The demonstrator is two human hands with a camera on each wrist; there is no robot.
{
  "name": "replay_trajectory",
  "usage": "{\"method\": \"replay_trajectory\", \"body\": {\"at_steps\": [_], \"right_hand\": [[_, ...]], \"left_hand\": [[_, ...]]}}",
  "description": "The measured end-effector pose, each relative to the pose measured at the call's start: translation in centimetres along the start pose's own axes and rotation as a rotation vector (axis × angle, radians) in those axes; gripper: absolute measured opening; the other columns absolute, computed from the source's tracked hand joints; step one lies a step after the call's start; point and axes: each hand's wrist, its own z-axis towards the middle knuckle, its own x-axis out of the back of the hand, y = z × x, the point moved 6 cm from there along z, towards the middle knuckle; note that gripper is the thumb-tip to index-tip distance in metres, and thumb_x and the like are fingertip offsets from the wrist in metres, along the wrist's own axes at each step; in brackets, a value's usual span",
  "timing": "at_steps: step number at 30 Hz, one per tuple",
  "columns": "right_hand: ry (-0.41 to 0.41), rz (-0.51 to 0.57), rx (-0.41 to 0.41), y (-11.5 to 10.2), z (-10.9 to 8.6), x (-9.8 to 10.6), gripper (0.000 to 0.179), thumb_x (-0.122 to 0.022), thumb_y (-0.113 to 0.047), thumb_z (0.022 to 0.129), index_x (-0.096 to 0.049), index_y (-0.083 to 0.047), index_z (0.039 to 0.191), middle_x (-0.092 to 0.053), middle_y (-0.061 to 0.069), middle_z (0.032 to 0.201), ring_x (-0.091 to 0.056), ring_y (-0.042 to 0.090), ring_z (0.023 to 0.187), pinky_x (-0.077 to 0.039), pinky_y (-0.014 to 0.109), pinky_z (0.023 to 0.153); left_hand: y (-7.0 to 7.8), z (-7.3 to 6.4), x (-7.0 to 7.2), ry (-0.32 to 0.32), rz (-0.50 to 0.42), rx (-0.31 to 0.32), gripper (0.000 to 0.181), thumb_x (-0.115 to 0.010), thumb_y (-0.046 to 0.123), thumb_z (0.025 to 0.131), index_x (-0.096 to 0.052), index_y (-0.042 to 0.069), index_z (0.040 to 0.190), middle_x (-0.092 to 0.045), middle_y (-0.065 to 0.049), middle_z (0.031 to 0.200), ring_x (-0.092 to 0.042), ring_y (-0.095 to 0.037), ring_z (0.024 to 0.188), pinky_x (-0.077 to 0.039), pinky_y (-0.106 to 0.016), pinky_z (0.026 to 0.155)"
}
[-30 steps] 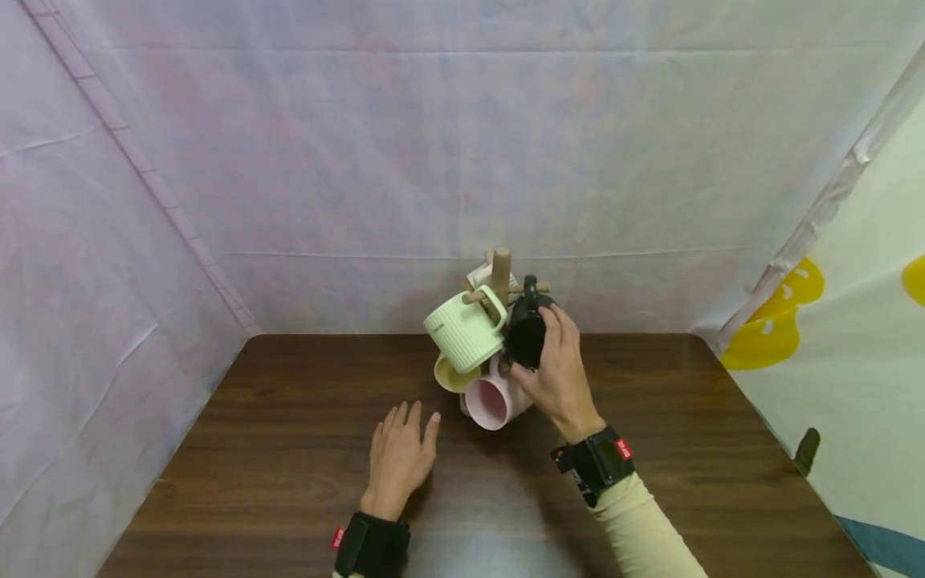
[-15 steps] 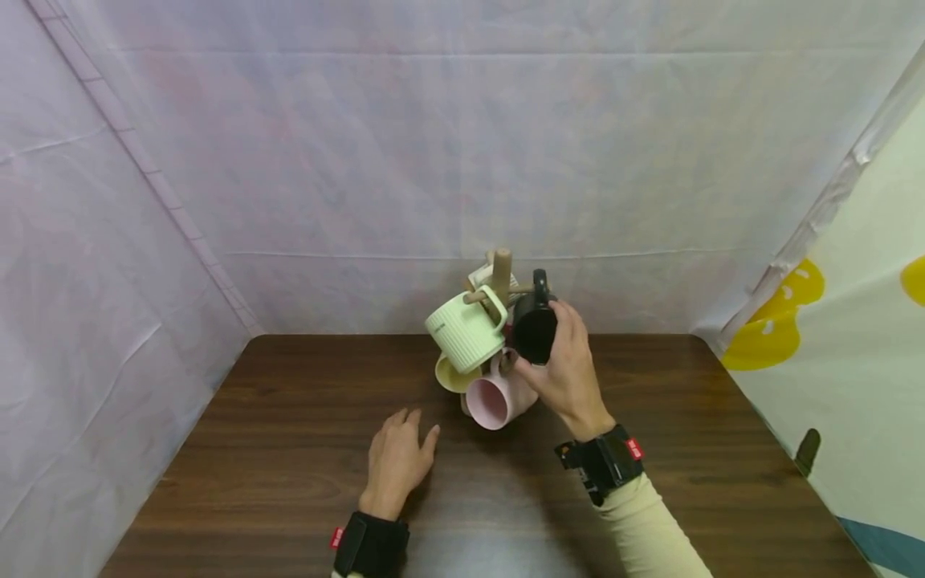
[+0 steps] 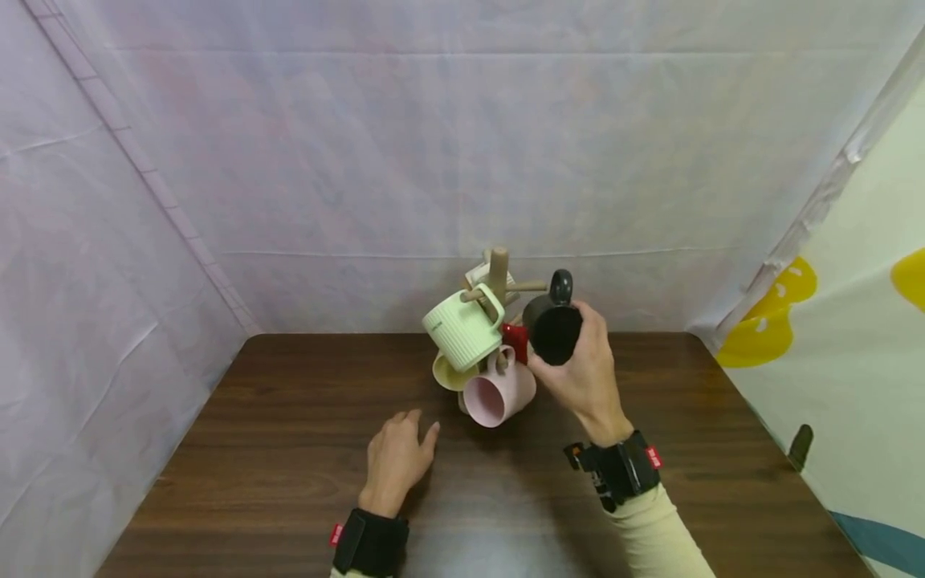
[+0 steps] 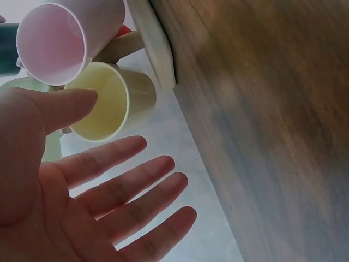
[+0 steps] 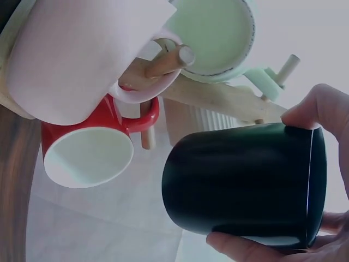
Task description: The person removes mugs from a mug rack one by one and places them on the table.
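My right hand grips a black mug by its body, thumb on one side and fingers on the other. The mug's handle points up, just right of a bare peg on the wooden mug tree and apart from it. A ribbed pale green mug, a pink mug, a yellow mug and a red mug hang on the tree. Low over the table in front of the tree, my left hand holds nothing, its fingers spread in the left wrist view.
The dark wooden table has its far edge just behind the tree. Behind it hangs a pale cloth. A whitish object sits behind the post, mostly hidden.
My right hand has drawn the black mug rightward off its peg, uncovering the peg and the red mug. The left hand has shifted only slightly.
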Motion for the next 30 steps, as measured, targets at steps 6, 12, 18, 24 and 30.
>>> {"method": "replay_trajectory", "body": {"at_steps": [6,12,18,24,30], "right_hand": [[0.002,0.004,-0.012,0.1,-0.3,0.6,0.082,-0.078,-0.018,0.060,-0.041,0.007,0.129,-0.050,0.027,0.118,-0.052,0.036,0.104,-0.049,0.057,0.083],[-0.016,-0.003,-0.019,0.6,-0.5,1.1,0.083,-0.080,-0.023,0.059,-0.043,0.007,0.127,-0.052,0.027,0.116,-0.051,0.036,0.103,-0.048,0.057,0.083],[-0.028,-0.003,-0.055,1.5,-0.8,1.7,0.084,-0.083,-0.022,0.058,-0.044,0.008,0.126,-0.053,0.028,0.115,-0.052,0.037,0.102,-0.048,0.059,0.084],[-0.064,0.010,-0.087,2.2,-1.3,2.1,0.086,-0.083,-0.019,0.056,-0.043,0.009,0.127,-0.053,0.030,0.117,-0.052,0.039,0.103,-0.046,0.061,0.085],[-0.097,0.023,-0.123,2.4,-2.2,2.3,0.085,-0.084,-0.019,0.056,-0.045,0.008,0.127,-0.055,0.029,0.116,-0.054,0.039,0.100,-0.048,0.059,0.082]], "left_hand": [[0.1,0.1,0.1,0.008,0.004,-0.001,0.042,-0.064,0.033,0.086,-0.067,-0.003,0.108,-0.069,-0.022,0.101,-0.064,-0.037,0.086,-0.055,-0.052,0.067],[0.0,0.3,0.2,-0.003,-0.014,0.006,0.040,-0.062,0.033,0.088,-0.067,-0.002,0.108,-0.069,-0.021,0.099,-0.064,-0.037,0.085,-0.055,-0.053,0.066],[-0.1,0.5,0.4,-0.013,-0.033,0.012,0.041,-0.062,0.033,0.088,-0.067,-0.001,0.109,-0.070,-0.021,0.099,-0.064,-0.036,0.086,-0.055,-0.053,0.066],[0.0,0.5,0.4,-0.027,-0.041,0.011,0.041,-0.062,0.034,0.088,-0.067,0.000,0.110,-0.070,-0.020,0.099,-0.065,-0.036,0.085,-0.055,-0.054,0.065],[0.2,0.3,0.4,-0.049,-0.066,0.026,0.040,-0.062,0.034,0.088,-0.067,0.001,0.111,-0.070,-0.020,0.101,-0.065,-0.037,0.086,-0.054,-0.054,0.065]]}}
